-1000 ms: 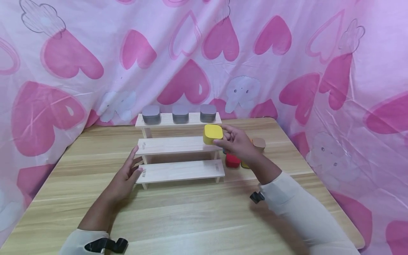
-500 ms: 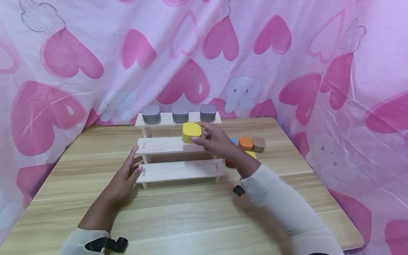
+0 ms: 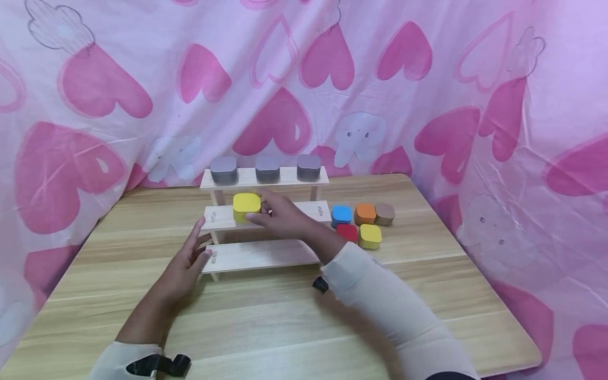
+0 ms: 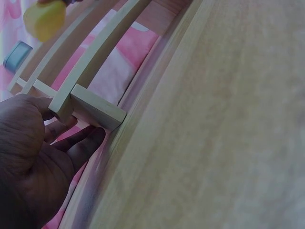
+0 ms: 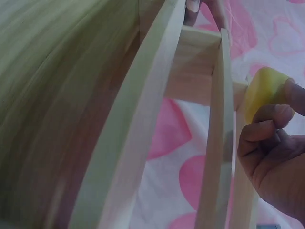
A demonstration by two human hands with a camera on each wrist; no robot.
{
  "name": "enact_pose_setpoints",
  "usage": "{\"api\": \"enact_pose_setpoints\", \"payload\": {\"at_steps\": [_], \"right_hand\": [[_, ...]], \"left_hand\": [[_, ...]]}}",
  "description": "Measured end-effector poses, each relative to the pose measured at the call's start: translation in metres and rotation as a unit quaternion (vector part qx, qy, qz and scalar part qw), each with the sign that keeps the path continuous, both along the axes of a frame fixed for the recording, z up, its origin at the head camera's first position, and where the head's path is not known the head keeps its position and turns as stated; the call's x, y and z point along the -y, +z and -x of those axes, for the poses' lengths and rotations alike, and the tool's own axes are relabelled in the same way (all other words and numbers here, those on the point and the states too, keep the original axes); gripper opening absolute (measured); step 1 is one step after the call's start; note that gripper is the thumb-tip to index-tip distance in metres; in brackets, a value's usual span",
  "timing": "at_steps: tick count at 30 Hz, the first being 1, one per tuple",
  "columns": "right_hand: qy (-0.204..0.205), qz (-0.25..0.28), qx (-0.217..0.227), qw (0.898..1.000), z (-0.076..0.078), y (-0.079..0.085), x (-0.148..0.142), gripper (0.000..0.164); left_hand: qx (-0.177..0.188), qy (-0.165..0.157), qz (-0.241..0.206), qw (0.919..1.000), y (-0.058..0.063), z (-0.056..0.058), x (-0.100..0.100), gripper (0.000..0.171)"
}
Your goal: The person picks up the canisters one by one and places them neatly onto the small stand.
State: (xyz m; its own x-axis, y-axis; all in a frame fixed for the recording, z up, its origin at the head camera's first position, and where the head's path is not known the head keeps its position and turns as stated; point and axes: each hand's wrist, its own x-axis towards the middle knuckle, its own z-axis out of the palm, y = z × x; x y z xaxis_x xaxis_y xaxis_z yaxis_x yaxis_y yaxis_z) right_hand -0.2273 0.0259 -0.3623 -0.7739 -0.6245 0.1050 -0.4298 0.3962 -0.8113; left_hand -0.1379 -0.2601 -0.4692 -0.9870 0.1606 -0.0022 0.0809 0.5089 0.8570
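A pale three-tier wooden stand [image 3: 263,256] stands on the table. My left hand [image 3: 182,266] is at its left end; in the left wrist view the thumb lies at the lowest shelf's end and the bent fingers [image 4: 88,143] reach under it beside the leg. My right hand [image 3: 285,216] pinches a yellow rounded-square block [image 3: 246,207] between thumb and fingers, close over the left part of the middle shelf. The right wrist view shows the same yellow block [image 5: 267,90] at the fingertips. Three grey blocks, among them a middle one [image 3: 267,170], sit spaced out along the top shelf.
To the right of the stand lie a blue block [image 3: 341,215], an orange block [image 3: 364,213], a brown block [image 3: 385,214], a red block [image 3: 347,233] and a second yellow block [image 3: 370,236]. A pink heart-print curtain [image 3: 273,121] hangs behind the wood-grain table [image 3: 266,327].
My right hand has carried the yellow block leftward along the middle shelf, from its right end toward its left part. The blocks at the right have come into view. My left hand has stayed in place.
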Motion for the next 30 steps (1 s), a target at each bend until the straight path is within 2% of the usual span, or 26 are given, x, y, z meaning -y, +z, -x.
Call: {"api": "enact_pose_setpoints", "payload": {"at_steps": [6,15,21,30], "right_hand": [[0.002,-0.006,-0.003,1.000,0.001,-0.005,0.022,0.048],[-0.013,-0.038,-0.019,0.999,0.001,-0.006,0.044,0.053],[-0.032,-0.069,-0.029,0.997,0.003,-0.007,0.047,0.053],[-0.034,-0.091,-0.051,0.994,0.001,-0.006,0.051,0.054]], "left_hand": [[-0.040,-0.015,0.004,0.9991,-0.003,-0.001,0.001,0.084],[-0.024,-0.013,-0.001,0.9996,-0.001,0.000,0.002,0.086],[-0.023,-0.013,0.000,0.9996,-0.001,0.001,0.003,0.086],[-0.007,-0.006,-0.005,0.9999,0.000,0.001,0.003,0.088]]}}
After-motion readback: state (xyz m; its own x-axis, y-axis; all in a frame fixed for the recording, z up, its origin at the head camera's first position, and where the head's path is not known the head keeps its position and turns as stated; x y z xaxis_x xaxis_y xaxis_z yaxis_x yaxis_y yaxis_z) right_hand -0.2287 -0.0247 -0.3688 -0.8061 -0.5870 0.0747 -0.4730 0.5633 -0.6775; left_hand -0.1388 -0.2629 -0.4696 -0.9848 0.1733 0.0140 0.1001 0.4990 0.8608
